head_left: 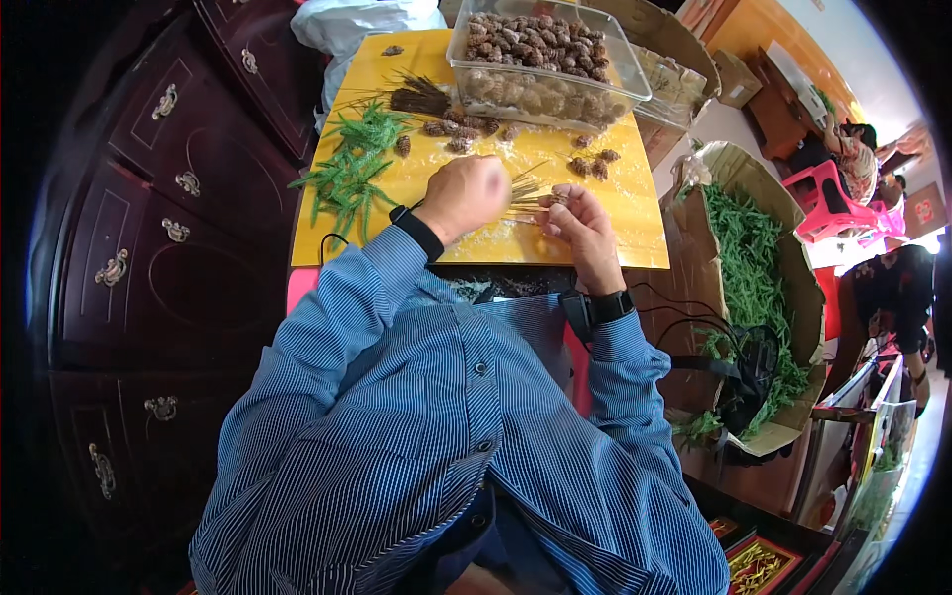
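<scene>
A person in a blue striped shirt (pixel 426 397) works with both hands over a yellow board (pixel 640 238) in the upper middle of the frame. The left hand (pixel 466 198), blurred, is curled closed; whether it grips anything cannot be told. Just to its right, the right hand (pixel 585 233) pinches a small brown cone-like piece (pixel 558 198) between thumb and fingers. Thin brown stems (pixel 526 193) fan out in the space between the hands, at the centre of the frame.

The board is crowded. Green sprigs (pixel 352 174) spread along its left side, near the left wrist. Beyond the hands, loose cones (pixel 461 129) lie in a row, and a smaller cluster (pixel 595 164) sits above the right hand. A bundle of dark stems (pixel 421 99) lies farther up, beside a clear plastic box (pixel 623 74) full of brown cones (pixel 535 42), which takes up the board's far end.

A dark cabinet (pixel 188 198) with ornate handles fills the left of the frame; a whitish plastic bag (pixel 357 25) is at the top. Right of the board, an open cardboard box (pixel 694 248) holds a heap of greenery (pixel 739 258), with black cables (pixel 694 317) looping across its near side. At the far right are a pink chair (pixel 828 198) and other people (pixel 858 159).
</scene>
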{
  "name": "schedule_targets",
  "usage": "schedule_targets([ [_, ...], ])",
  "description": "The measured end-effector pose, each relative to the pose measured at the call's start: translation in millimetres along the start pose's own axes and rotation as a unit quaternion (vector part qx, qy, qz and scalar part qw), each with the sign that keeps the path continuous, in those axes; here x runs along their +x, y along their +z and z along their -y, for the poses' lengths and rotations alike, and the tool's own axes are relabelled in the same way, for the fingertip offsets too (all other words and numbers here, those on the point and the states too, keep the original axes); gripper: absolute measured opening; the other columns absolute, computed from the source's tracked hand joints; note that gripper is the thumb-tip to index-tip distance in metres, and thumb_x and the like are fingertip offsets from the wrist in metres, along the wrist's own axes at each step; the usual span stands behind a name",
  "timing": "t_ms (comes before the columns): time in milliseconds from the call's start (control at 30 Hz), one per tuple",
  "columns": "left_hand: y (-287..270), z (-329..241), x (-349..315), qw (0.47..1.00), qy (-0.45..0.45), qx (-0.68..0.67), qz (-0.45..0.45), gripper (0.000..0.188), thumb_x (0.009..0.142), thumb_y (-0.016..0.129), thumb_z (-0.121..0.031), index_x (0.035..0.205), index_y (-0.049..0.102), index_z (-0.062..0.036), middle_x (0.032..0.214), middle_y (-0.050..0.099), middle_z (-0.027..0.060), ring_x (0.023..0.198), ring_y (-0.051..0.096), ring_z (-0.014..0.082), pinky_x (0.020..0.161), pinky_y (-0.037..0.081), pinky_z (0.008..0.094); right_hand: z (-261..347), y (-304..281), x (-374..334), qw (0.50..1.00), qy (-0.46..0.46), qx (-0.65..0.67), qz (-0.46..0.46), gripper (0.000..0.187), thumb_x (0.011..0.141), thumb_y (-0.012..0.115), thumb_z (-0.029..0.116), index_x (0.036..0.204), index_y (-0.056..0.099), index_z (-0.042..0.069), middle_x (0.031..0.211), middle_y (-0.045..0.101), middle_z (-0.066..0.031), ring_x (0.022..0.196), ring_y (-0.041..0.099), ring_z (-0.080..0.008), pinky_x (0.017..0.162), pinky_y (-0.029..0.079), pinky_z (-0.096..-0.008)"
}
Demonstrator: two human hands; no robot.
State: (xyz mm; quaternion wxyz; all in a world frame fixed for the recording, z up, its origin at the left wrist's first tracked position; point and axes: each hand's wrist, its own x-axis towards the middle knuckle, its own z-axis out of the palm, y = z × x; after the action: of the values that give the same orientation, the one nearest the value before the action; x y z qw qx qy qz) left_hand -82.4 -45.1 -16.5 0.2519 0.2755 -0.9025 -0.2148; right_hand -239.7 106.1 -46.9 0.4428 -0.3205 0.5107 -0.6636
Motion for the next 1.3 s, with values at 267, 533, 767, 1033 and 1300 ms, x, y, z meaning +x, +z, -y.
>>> schedule_targets([
  [267,-1,-7,-8,0.999,0.007,-0.036,-0.014,0.011,0.086,0.062,-0.016,0.085,0.066,-0.0061,0.078,0.069,0.0165,0.075,0.067,0.0365,0.066,0.051,0.0468,2,-2,-5,0.997,-0.011,0.066,0.027,0.032,0.102,0.054,0.009,0.133,0.05,0.004,0.117,0.065,-0.0104,0.096,0.067,-0.0165,0.081,0.054,-0.0266],
  [533,-8,-5,-10,0.997,-0.032,0.045,0.046,0.014,0.087,0.061,-0.018,0.083,0.066,-0.0061,0.081,0.069,0.0171,0.079,0.066,0.0385,0.07,0.051,0.0496,-3,-12,-3,0.997,-0.003,0.076,-0.028,0.032,0.101,0.054,0.009,0.133,0.05,0.004,0.115,0.066,-0.0109,0.093,0.068,-0.0154,0.078,0.054,-0.0257],
  [767,-8,0,-9,0.997,-0.023,0.051,0.062,0.014,0.088,0.06,-0.018,0.084,0.065,-0.0055,0.081,0.068,0.0179,0.08,0.066,0.0387,0.071,0.05,0.0498,-3,-8,-3,0.997,0.002,0.079,-0.006,0.032,0.101,0.055,0.009,0.132,0.051,0.004,0.114,0.067,-0.0108,0.094,0.068,-0.0157,0.08,0.054,-0.0262],
  [1033,-27,-42,-24,0.995,0.063,-0.069,-0.029,0.015,0.091,0.06,-0.017,0.089,0.062,-0.0027,0.08,0.066,0.0182,0.077,0.065,0.0388,0.067,0.05,0.0473,9,6,-15,0.995,-0.022,0.088,0.041,0.036,0.099,0.061,0.009,0.133,0.051,0.004,0.114,0.067,-0.0098,0.096,0.067,-0.0157,0.084,0.053,-0.0272],
  [1300,-33,-53,-38,0.992,0.098,-0.074,0.014,0.013,0.089,0.063,-0.016,0.088,0.062,-0.0033,0.079,0.066,0.0167,0.073,0.065,0.0359,0.063,0.05,0.0443,10,13,-20,0.992,-0.078,0.058,0.082,0.041,0.094,0.067,0.004,0.132,0.053,0.003,0.113,0.066,-0.0075,0.098,0.065,-0.0146,0.089,0.054,-0.0293],
])
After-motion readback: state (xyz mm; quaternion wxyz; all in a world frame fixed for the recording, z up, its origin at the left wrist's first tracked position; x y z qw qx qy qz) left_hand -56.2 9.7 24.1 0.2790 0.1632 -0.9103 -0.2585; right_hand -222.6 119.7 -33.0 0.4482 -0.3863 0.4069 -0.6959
